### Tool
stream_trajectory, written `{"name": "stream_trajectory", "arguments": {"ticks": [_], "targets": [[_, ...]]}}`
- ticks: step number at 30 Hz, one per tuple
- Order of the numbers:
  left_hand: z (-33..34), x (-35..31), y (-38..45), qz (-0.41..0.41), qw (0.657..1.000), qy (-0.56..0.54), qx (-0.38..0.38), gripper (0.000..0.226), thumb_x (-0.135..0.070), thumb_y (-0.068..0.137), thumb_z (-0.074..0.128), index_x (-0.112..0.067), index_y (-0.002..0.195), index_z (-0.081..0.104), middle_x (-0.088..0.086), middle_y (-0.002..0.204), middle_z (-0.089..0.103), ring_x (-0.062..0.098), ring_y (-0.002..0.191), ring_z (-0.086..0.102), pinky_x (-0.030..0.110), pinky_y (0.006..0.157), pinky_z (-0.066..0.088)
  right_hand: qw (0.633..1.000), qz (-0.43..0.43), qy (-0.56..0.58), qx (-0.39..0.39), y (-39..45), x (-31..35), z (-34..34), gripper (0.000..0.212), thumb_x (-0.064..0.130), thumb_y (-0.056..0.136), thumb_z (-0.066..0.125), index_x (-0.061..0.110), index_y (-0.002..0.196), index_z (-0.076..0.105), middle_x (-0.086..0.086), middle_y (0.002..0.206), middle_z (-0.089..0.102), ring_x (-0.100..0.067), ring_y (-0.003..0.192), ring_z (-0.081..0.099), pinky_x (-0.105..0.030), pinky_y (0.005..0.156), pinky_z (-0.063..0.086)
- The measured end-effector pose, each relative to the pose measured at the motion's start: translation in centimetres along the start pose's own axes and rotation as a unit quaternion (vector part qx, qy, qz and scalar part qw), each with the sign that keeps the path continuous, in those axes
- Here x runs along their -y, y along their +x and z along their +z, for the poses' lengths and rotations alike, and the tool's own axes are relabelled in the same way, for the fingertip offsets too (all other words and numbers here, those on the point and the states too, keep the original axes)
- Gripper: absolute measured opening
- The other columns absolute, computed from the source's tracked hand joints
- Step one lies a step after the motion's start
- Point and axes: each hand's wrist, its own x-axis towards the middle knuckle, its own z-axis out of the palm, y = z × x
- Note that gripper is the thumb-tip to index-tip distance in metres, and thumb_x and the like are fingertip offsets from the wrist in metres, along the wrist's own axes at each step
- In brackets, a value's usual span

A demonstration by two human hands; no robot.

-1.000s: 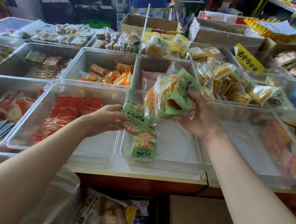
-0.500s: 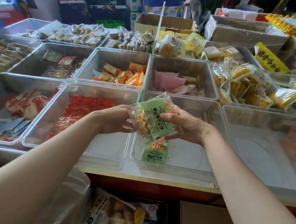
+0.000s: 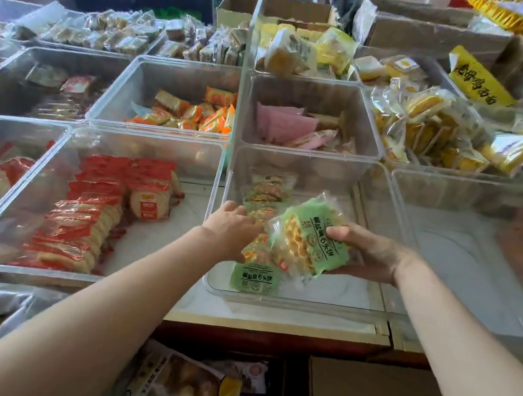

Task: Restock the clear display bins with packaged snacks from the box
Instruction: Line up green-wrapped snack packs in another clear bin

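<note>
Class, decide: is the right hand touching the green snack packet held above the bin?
Touching. The head view shows the right hand with its thumb lying over the green snack packet and its fingers curled beneath the packet's edge.

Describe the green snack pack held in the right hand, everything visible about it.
The green snack pack is a glossy plastic pouch, part pale green with dark printed characters, part clear, showing yellow round biscuits inside. It is tilted, print running diagonally, above the clear bin at front centre. The right hand grips its right edge with curled fingers; the left hand is at its left side, contact unclear. Similar green packs lie in a row beneath.
</note>
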Motion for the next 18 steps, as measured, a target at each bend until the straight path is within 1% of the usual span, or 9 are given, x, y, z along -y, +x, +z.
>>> {"name": "stream_trajectory", "arguments": {"ticks": [1,3,6,7,9,11,12,14,18], "targets": [[0.0,-0.2,0.6,-0.002,0.999,0.035,-0.001,0.052,-0.049,0.087,0.056,-0.020,0.129,0.050,-0.002,0.134,0.049,0.022,0.125,0.040,0.035,0.106,0.027,0.999,0.008,-0.027,0.023,0.4,-0.2,0.0,0.097,0.042,0.034,0.093,0.026,0.122,0.054,-0.003,0.110,0.068,-0.023,0.103,0.065,-0.037,0.081,0.056],[0.2,-0.7,1.5,-0.009,0.999,0.048,-0.003,0.065,-0.055,0.085,0.056,-0.020,0.137,0.040,-0.001,0.136,0.047,0.023,0.127,0.037,0.035,0.107,0.026,0.996,0.026,-0.061,0.053,1.0,-0.6,0.0,0.102,0.042,0.040,0.091,0.029,0.130,0.046,-0.003,0.118,0.064,-0.022,0.107,0.063,-0.035,0.083,0.054],[0.9,-1.2,2.3,-0.018,1.000,-0.013,0.010,0.079,-0.052,0.082,0.061,-0.017,0.143,0.025,0.001,0.137,0.047,0.023,0.129,0.034,0.036,0.106,0.026,0.993,0.045,-0.068,0.085,1.6,-1.1,-0.2,0.097,0.039,0.039,0.092,0.034,0.125,0.048,0.000,0.115,0.066,-0.018,0.106,0.064,-0.034,0.084,0.054],[1.1,-1.3,2.4,-0.019,0.999,-0.026,0.019,0.079,-0.049,0.083,0.062,-0.015,0.144,0.025,0.002,0.138,0.046,0.023,0.130,0.033,0.037,0.106,0.026,0.992,0.050,-0.064,0.093,1.8,-1.2,-0.3,0.095,0.038,0.038,0.093,0.035,0.122,0.049,0.002,0.112,0.068,-0.016,0.104,0.065,-0.034,0.084,0.055],[1.0,-1.0,2.6,-0.008,1.000,-0.015,0.016,0.067,-0.041,0.085,0.063,-0.015,0.139,0.034,0.000,0.136,0.049,0.022,0.129,0.034,0.036,0.105,0.027,0.990,0.066,-0.063,0.105,2.1,-1.0,-0.4,0.092,0.035,0.038,0.093,0.036,0.119,0.049,0.005,0.107,0.070,-0.013,0.102,0.066,-0.033,0.086,0.055],[0.5,-0.3,2.8,-0.004,1.000,0.012,-0.008,0.053,-0.036,0.085,0.064,-0.020,0.131,0.043,-0.002,0.129,0.054,0.022,0.125,0.038,0.034,0.102,0.027,0.986,0.087,-0.094,0.106,2.9,-0.4,-0.2,0.088,0.024,0.051,0.089,0.034,0.126,0.044,0.004,0.110,0.069,-0.014,0.105,0.064,-0.036,0.093,0.051],[0.3,0.2,2.9,-0.007,0.999,0.026,-0.021,0.051,-0.038,0.083,0.065,-0.022,0.128,0.047,-0.003,0.126,0.056,0.021,0.124,0.040,0.034,0.100,0.027,0.983,0.095,-0.114,0.108,3.4,0.0,0.1,0.086,0.016,0.060,0.083,0.032,0.132,0.040,0.002,0.115,0.066,-0.015,0.109,0.061,-0.038,0.098,0.048],[0.2,1.0,2.8,-0.021,0.997,0.052,-0.045,0.051,-0.045,0.081,0.064,-0.020,0.123,0.051,-0.003,0.121,0.059,0.021,0.120,0.042,0.034,0.100,0.028,0.979,0.104,-0.134,0.112,4.3,1.0,0.6,0.085,0.007,0.064,0.075,0.029,0.136,0.034,0.000,0.123,0.060,-0.018,0.117,0.056,-0.041,0.104,0.042],[0.8,1.4,2.7,-0.046,0.995,0.049,-0.074,0.057,-0.050,0.079,0.064,-0.015,0.122,0.050,-0.002,0.120,0.058,0.022,0.120,0.042,0.033,0.102,0.026,0.971,0.136,-0.161,0.113,4.8,2.1,1.2,0.070,0.001,0.072,0.067,0.032,0.128,0.039,0.004,0.116,0.062,-0.014,0.110,0.058,-0.038,0.104,0.042]]}}
